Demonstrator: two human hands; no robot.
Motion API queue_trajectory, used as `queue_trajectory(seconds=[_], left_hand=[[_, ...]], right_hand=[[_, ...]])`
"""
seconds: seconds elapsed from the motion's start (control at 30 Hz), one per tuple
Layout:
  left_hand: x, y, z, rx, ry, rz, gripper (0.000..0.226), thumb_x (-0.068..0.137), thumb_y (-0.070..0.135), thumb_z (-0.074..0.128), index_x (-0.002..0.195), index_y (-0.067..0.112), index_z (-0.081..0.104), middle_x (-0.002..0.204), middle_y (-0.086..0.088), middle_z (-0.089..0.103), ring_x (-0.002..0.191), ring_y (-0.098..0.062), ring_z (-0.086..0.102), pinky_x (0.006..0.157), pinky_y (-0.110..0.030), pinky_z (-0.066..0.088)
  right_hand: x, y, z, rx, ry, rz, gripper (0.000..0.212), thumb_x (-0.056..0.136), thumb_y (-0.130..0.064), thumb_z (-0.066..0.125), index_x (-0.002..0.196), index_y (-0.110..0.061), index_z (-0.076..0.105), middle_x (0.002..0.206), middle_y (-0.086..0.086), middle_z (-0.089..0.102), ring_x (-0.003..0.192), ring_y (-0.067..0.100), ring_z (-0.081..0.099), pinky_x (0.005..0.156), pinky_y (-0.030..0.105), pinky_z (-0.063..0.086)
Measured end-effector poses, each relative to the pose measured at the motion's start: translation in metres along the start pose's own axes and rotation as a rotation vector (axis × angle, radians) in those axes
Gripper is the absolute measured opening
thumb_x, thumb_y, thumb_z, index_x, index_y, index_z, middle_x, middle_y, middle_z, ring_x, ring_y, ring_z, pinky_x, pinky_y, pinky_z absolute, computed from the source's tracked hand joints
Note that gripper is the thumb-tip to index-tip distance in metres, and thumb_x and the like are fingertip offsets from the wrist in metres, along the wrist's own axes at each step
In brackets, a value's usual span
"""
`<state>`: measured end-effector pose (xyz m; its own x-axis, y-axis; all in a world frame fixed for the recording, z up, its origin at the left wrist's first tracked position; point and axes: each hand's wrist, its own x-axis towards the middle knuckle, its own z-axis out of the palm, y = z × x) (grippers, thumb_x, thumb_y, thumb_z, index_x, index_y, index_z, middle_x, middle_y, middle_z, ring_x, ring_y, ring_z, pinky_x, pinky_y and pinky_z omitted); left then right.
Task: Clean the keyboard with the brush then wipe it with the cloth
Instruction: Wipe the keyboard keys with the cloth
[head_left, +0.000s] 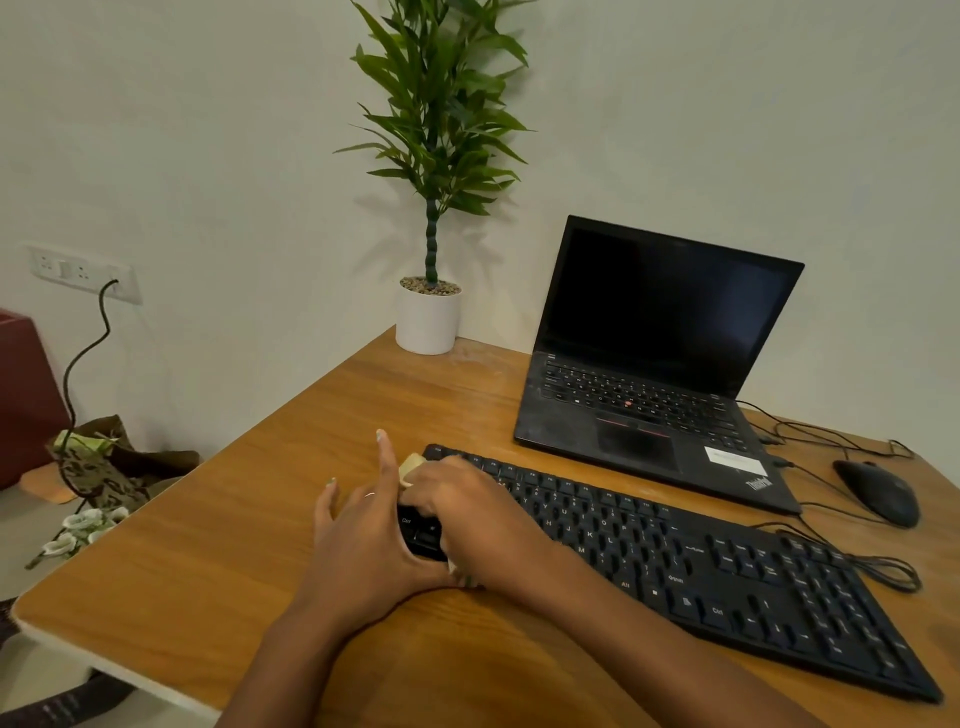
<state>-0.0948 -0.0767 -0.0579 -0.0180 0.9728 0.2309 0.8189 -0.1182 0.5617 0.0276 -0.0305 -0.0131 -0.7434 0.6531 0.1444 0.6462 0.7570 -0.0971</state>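
Flat black keyboard (727, 566), grained wooden desk (218, 545)

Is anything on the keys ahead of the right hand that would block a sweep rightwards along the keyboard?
Nothing visible does. The right hand rests on the left end of the keyboard, and the keys to its right lie bare. The laptop and mouse sit behind it.

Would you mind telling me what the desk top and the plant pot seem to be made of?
The desk top looks like wood or wood-look laminate with a satin finish: orange-brown, with straight grain lines and a pale edge. The plant pot looks like matte white ceramic or plastic: smooth, plain, without glare. Which one, the view cannot settle.
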Motion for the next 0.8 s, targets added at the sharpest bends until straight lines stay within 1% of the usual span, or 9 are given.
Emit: queue_trajectory(seconds=[0.1, 0.2, 0.33, 0.47, 0.53, 0.63, 0.67, 0.73, 0.8], left_hand=[[0.0, 0.001, -0.003, -0.016, -0.011, -0.006, 0.152, 0.032, 0.103, 0.036, 0.136, 0.027, -0.044, 0.141, 0.021, 0.046, 0.135, -0.002, 0.033, 0.117, -0.037, -0.004], [-0.001, 0.003, -0.003, -0.004, -0.003, -0.003, 0.152, 0.036, 0.098, 0.045, 0.137, 0.027, -0.043, 0.137, 0.023, 0.047, 0.134, -0.002, 0.034, 0.118, -0.037, -0.003], [-0.001, 0.001, 0.001, -0.002, 0.029, 0.017, 0.14, 0.043, 0.091, 0.043, 0.134, 0.031, -0.046, 0.101, 0.027, 0.056, 0.116, 0.001, 0.049, 0.117, -0.036, 0.003], [-0.001, 0.005, -0.002, -0.058, 0.023, -0.009, 0.149, 0.045, 0.085, 0.065, 0.134, 0.036, -0.045, 0.131, 0.023, 0.052, 0.131, 0.0, 0.038, 0.117, -0.036, -0.002], [-0.002, 0.004, -0.002, -0.069, 0.029, -0.009, 0.148, 0.045, 0.086, 0.064, 0.133, 0.038, -0.046, 0.129, 0.023, 0.054, 0.129, 0.001, 0.04, 0.117, -0.036, -0.002], [-0.002, 0.001, -0.001, -0.077, 0.009, 0.006, 0.142, 0.042, 0.092, 0.051, 0.129, 0.041, -0.048, 0.108, 0.026, 0.063, 0.117, 0.002, 0.05, 0.116, -0.036, 0.0], [-0.002, 0.002, -0.002, -0.08, 0.006, 0.007, 0.143, 0.041, 0.092, 0.053, 0.129, 0.041, -0.048, 0.11, 0.026, 0.063, 0.118, 0.002, 0.05, 0.116, -0.036, 0.001], [-0.002, 0.004, -0.004, -0.075, 0.002, -0.009, 0.147, 0.042, 0.09, 0.06, 0.132, 0.041, -0.046, 0.127, 0.022, 0.057, 0.127, 0.0, 0.043, 0.116, -0.037, 0.0], [-0.003, 0.005, -0.005, -0.074, -0.006, -0.021, 0.147, 0.04, 0.092, 0.056, 0.132, 0.04, -0.046, 0.138, 0.021, 0.049, 0.133, -0.001, 0.037, 0.117, -0.037, -0.002]], right_hand=[[-0.009, 0.018, -0.009, 0.065, 0.132, 0.063, 0.036, 0.076, 0.006, 0.059, 0.107, -0.011, 0.066, 0.105, 0.003, 0.062, 0.101, 0.021, 0.052, 0.084, 0.036, 0.046], [-0.011, 0.016, -0.007, 0.012, 0.139, 0.07, 0.04, 0.074, 0.005, 0.062, 0.107, -0.018, 0.065, 0.105, -0.004, 0.061, 0.1, 0.017, 0.05, 0.084, 0.036, 0.047], [-0.022, -0.005, -0.007, 0.083, 0.05, -0.075, 0.031, 0.078, 0.004, 0.059, 0.099, -0.017, 0.069, 0.093, -0.005, 0.061, 0.088, 0.014, 0.047, 0.078, 0.03, 0.046], [-0.019, 0.014, -0.014, 0.044, 0.121, 0.022, 0.039, 0.077, 0.004, 0.06, 0.11, -0.015, 0.065, 0.108, -0.001, 0.062, 0.103, 0.02, 0.051, 0.087, 0.039, 0.046], [-0.024, 0.006, -0.013, 0.04, 0.127, 0.011, 0.035, 0.078, 0.0, 0.062, 0.109, -0.015, 0.065, 0.11, -0.002, 0.061, 0.104, 0.018, 0.048, 0.089, 0.036, 0.045], [-0.034, -0.013, -0.009, 0.078, 0.079, -0.102, 0.022, 0.083, -0.005, 0.059, 0.1, -0.014, 0.069, 0.098, -0.002, 0.063, 0.095, 0.016, 0.046, 0.083, 0.033, 0.045], [-0.033, -0.01, -0.011, 0.07, 0.058, -0.083, 0.022, 0.081, -0.006, 0.062, 0.1, -0.015, 0.069, 0.098, -0.003, 0.063, 0.096, 0.015, 0.046, 0.083, 0.032, 0.045], [-0.032, 0.006, -0.012, 0.047, 0.083, -0.003, 0.035, 0.076, -0.004, 0.066, 0.108, -0.017, 0.065, 0.109, -0.006, 0.061, 0.104, 0.014, 0.047, 0.088, 0.03, 0.044], [-0.037, 0.01, -0.013, 0.063, 0.133, 0.036, 0.041, 0.078, -0.002, 0.063, 0.116, -0.018, 0.062, 0.117, -0.005, 0.059, 0.11, 0.015, 0.046, 0.093, 0.031, 0.042]])
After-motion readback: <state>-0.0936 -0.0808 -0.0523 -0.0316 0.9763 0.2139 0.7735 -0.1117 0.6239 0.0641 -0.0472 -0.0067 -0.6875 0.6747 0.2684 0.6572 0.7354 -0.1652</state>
